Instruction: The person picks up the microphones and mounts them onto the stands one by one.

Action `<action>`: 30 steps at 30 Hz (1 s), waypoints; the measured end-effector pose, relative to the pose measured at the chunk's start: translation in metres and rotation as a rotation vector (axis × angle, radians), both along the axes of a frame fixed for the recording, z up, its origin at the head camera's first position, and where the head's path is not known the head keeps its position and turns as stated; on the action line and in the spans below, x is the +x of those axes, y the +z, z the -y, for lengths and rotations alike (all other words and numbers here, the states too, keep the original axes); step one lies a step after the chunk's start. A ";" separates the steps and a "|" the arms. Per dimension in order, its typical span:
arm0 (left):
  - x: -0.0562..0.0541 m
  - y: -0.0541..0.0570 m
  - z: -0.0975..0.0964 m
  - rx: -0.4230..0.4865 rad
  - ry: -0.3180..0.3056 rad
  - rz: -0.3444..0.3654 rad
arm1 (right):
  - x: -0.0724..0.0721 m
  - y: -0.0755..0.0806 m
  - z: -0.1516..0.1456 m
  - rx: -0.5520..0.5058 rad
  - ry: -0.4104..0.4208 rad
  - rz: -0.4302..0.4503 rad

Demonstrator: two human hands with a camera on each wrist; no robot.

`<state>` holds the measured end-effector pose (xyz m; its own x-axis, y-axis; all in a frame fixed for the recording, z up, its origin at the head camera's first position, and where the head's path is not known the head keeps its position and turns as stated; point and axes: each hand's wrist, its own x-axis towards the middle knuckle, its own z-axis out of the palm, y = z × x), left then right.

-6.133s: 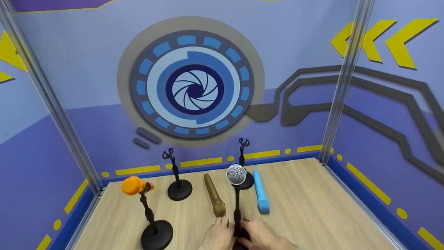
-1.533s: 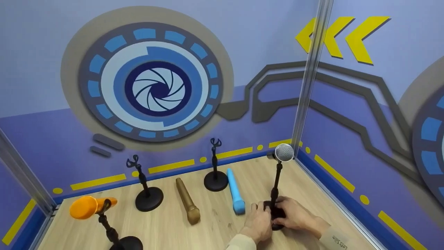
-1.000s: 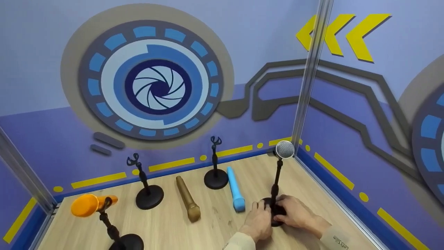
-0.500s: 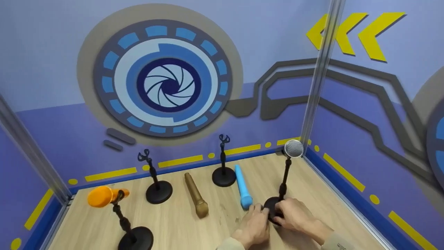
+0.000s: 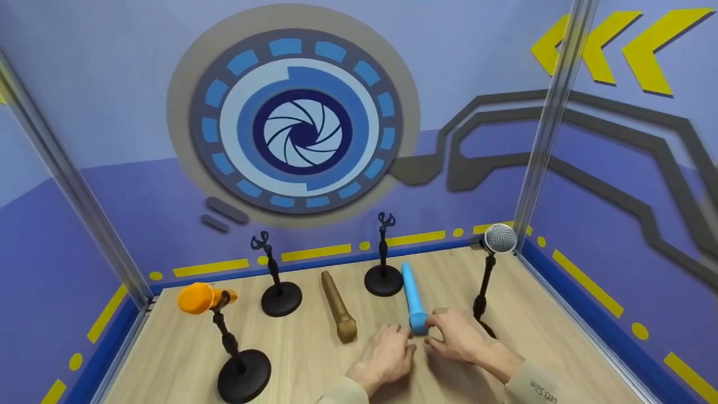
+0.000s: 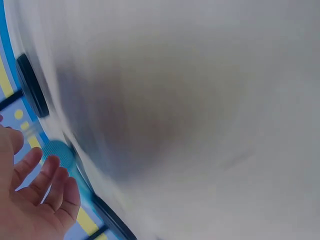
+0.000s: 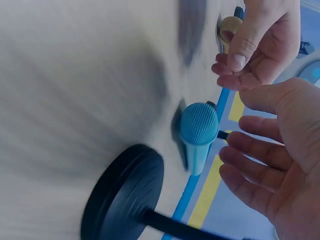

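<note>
My left hand [image 5: 384, 356] hovers over the table's front middle, fingers loosely bent and holding nothing. Beside it, my right hand [image 5: 460, 336] has its fingers spread near the head of a light blue microphone [image 5: 414, 297]. The right wrist view shows a gap between those fingers and the blue microphone head [image 7: 199, 125]. Right of the hands stands a black microphone stand [image 5: 485, 286] carrying a silver-headed microphone [image 5: 500, 238]; my right hand hides much of its base in the head view. A bronze-coloured microphone [image 5: 339, 308] lies left of the blue one.
An orange microphone [image 5: 196, 297] sits in a stand [image 5: 244, 376] at the front left. Two stands with bare clips, one at back left [image 5: 281, 299] and one at back middle [image 5: 383, 280], are near the wall. Panels with metal posts [image 5: 547, 129] enclose the wooden table [image 5: 538, 314].
The stand with the silver-headed microphone has moved from front middle to the right side. Both hands have since let go of its base and shifted left, towards the blue microphone.
</note>
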<state>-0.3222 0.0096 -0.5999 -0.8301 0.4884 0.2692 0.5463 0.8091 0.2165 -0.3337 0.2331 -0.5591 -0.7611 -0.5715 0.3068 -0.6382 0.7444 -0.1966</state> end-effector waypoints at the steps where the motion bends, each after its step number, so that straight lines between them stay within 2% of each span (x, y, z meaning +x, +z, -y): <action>1: -0.002 0.000 0.006 0.009 0.010 0.011 | -0.002 0.001 0.004 0.005 0.008 0.000; 5: -0.007 0.003 0.033 0.035 0.054 0.001 | -0.007 0.003 0.018 0.063 0.046 -0.021; 9: -0.011 0.005 0.059 0.032 0.088 -0.057 | -0.013 0.005 0.031 0.116 0.070 -0.056; 12: -0.015 0.008 0.077 0.037 0.134 -0.070 | -0.019 0.005 0.041 0.119 0.087 -0.070; 21: -0.030 0.012 0.130 0.048 0.383 -0.104 | -0.047 0.002 0.076 0.127 0.152 -0.087; 30: -0.048 0.014 0.168 0.047 0.628 -0.053 | -0.075 0.002 0.109 0.176 0.124 -0.135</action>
<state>-0.3699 -0.1586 -0.5861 -0.9393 -0.1013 0.3277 -0.0189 0.9692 0.2455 -0.4092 0.1241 -0.5568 -0.6405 -0.7117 0.2884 -0.7387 0.6737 0.0220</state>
